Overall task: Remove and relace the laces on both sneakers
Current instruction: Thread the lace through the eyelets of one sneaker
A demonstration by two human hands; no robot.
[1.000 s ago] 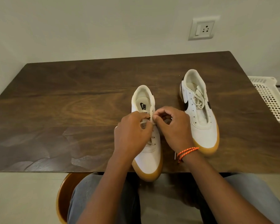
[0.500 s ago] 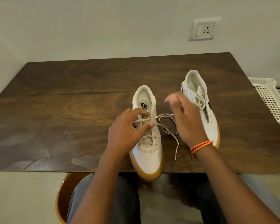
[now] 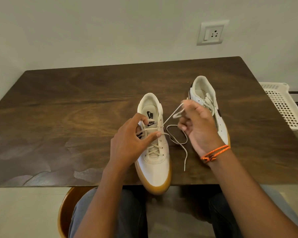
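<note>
Both forearms reach fwd from the bottom edge, bare. Left hand [image 3: 127,143] lies palm down, thumb stretched out to the right w/ its tip pressed down, index finger hooked up and over, other fingers curled under. Right hand [image 3: 199,127] is raised higher, palm turned toward the left hand, fingers bent and pinching a lace [image 3: 170,117] near their tips. An orange cord bracelet [image 3: 214,153] wraps the right wrist. Hands are apart, not touching.
</note>
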